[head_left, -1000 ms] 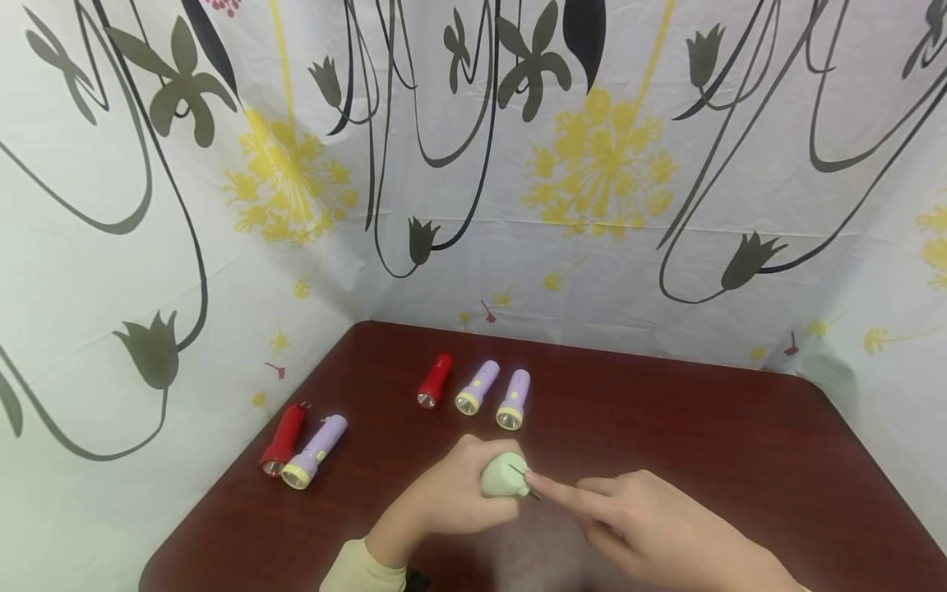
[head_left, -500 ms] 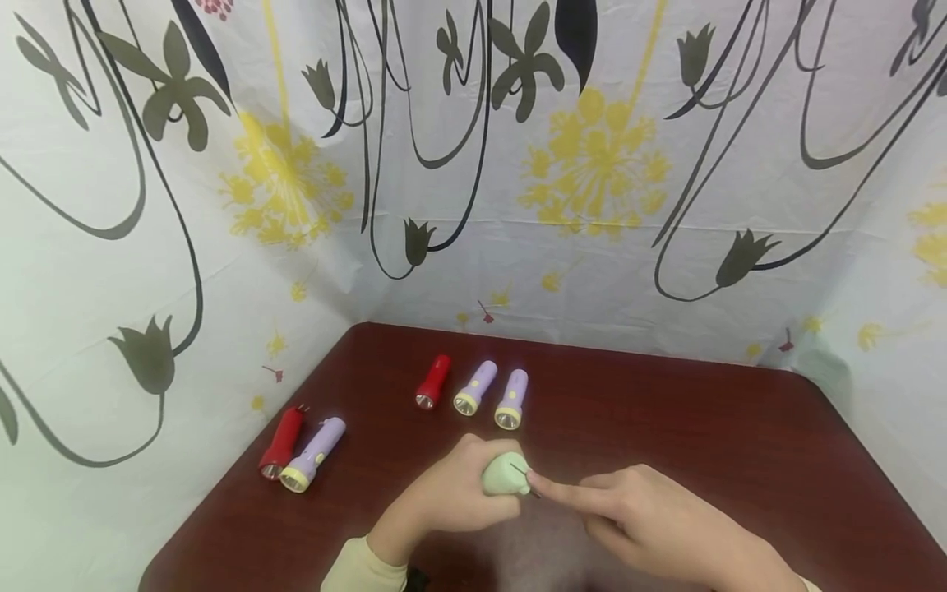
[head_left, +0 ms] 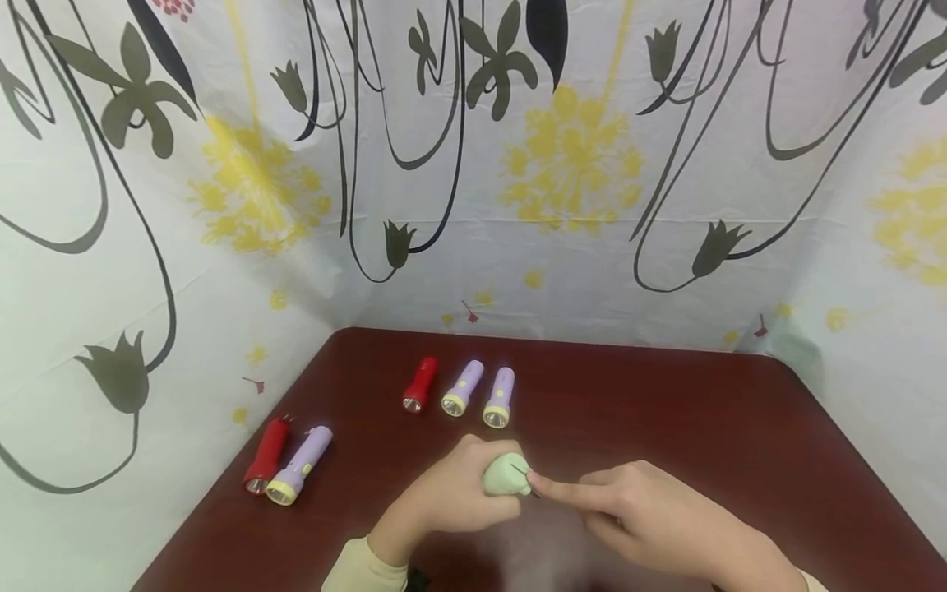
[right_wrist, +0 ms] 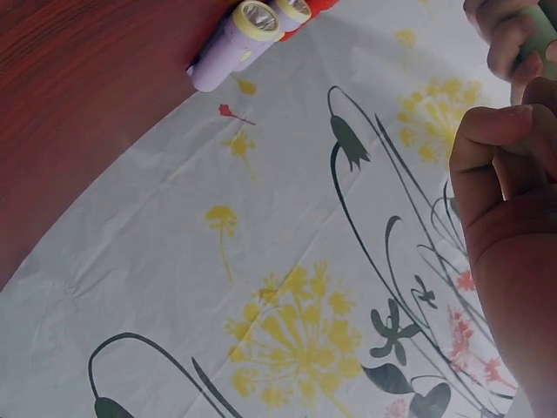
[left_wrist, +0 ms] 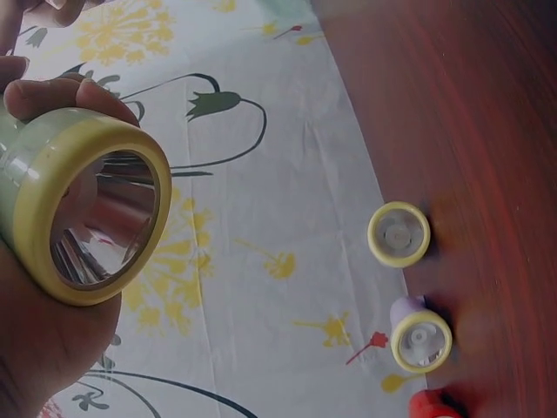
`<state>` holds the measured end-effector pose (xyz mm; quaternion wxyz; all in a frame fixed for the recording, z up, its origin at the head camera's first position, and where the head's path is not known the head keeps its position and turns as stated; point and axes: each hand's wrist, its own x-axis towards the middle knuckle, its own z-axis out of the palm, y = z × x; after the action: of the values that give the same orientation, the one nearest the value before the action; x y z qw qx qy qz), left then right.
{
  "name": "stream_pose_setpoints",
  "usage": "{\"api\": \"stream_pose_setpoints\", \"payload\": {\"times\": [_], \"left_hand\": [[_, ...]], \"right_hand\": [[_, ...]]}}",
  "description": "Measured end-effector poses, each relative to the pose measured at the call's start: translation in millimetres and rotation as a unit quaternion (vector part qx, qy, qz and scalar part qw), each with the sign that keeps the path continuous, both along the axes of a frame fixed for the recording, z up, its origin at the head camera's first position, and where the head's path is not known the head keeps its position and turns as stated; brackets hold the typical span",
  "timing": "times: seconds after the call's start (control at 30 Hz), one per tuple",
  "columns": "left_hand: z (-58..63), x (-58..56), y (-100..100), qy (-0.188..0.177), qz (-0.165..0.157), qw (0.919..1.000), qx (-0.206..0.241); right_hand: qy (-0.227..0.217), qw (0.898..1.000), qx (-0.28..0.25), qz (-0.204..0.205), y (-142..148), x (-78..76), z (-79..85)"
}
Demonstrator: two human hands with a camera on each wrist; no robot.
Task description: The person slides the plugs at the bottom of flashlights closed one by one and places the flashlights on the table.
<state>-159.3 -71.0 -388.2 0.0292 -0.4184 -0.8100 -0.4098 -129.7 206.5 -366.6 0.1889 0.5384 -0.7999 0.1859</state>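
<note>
My left hand (head_left: 462,485) grips a pale green flashlight (head_left: 505,474), its tail end turned up toward me. In the left wrist view the flashlight's yellow-rimmed lens (left_wrist: 104,218) faces the camera, unlit. Two thin dark plug prongs (head_left: 519,469) stick out at the tail. The straight index finger of my right hand (head_left: 644,514) touches the tail beside the prongs, while the other fingers are bent and hold nothing. From the right wrist, my right hand (right_wrist: 513,192) appears below the left one, with a bit of the green body (right_wrist: 541,39) showing.
Behind the hands lie a red flashlight (head_left: 420,385) and two purple ones (head_left: 462,388), (head_left: 499,397) in a row. At the left, another red flashlight (head_left: 268,455) with prongs lies against a purple one (head_left: 299,465). A flower-patterned sheet (head_left: 562,279) surrounds the dark red table (head_left: 629,395).
The head view has turned slightly right, so the table and flashlights shift left in it. Both hands keep their pose around the green flashlight.
</note>
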Motion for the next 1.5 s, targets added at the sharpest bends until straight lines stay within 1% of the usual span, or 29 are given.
{"api": "stream_pose_setpoints", "payload": {"times": [0.27, 0.43, 0.7, 0.87, 0.97, 1.17, 1.2, 1.23, 1.33, 1.43, 1.5], "left_hand": [[-0.4, 1.3, 1.5, 0.006, -0.010, 0.9999, -0.005], [-1.4, 2.6, 1.0, 0.002, -0.014, 0.9998, -0.012], [-2.9, 2.7, 0.9, 0.007, -0.020, 0.9995, -0.023], [-3.4, 3.6, 2.3, -0.009, -0.024, 0.9994, -0.024], [-4.0, 4.7, 4.0, -0.011, -0.031, 0.9992, -0.024], [-7.0, 6.1, 7.3, -0.007, -0.041, 0.9986, -0.033], [-7.5, 6.2, 7.5, -0.004, -0.040, 0.9986, -0.034], [-8.0, 6.2, 7.5, -0.005, -0.037, 0.9987, -0.033], [-8.6, 6.1, 6.3, 0.000, -0.018, 0.9994, -0.031], [-7.4, 5.4, 5.0, -0.007, 0.008, 0.9996, -0.026], [-6.4, 4.5, 4.9, -0.012, 0.022, 0.9995, -0.019]], "right_hand": [[-0.021, 1.000, -0.003, 0.011, -0.9, -0.6, 0.0], [-0.029, 0.999, -0.006, 0.029, -3.6, -0.8, 0.2], [-0.036, 0.999, -0.008, 0.040, -5.2, -2.7, -0.3], [-0.032, 0.998, -0.013, 0.053, -5.1, -5.0, 1.0], [-0.025, 0.998, -0.015, 0.057, -6.0, -5.9, 2.3], [-0.035, 0.998, -0.012, 0.054, -8.7, -4.8, 2.4], [-0.045, 0.998, -0.011, 0.049, -8.6, -4.2, 2.2], [-0.045, 0.998, -0.014, 0.051, -9.0, -4.1, 1.6], [-0.050, 0.998, -0.015, 0.041, -8.7, -3.0, -0.4], [-0.042, 0.999, -0.008, 0.014, -7.6, -1.6, -2.8], [-0.047, 0.999, 0.005, -0.012, -6.3, -0.3, -3.9]]}}
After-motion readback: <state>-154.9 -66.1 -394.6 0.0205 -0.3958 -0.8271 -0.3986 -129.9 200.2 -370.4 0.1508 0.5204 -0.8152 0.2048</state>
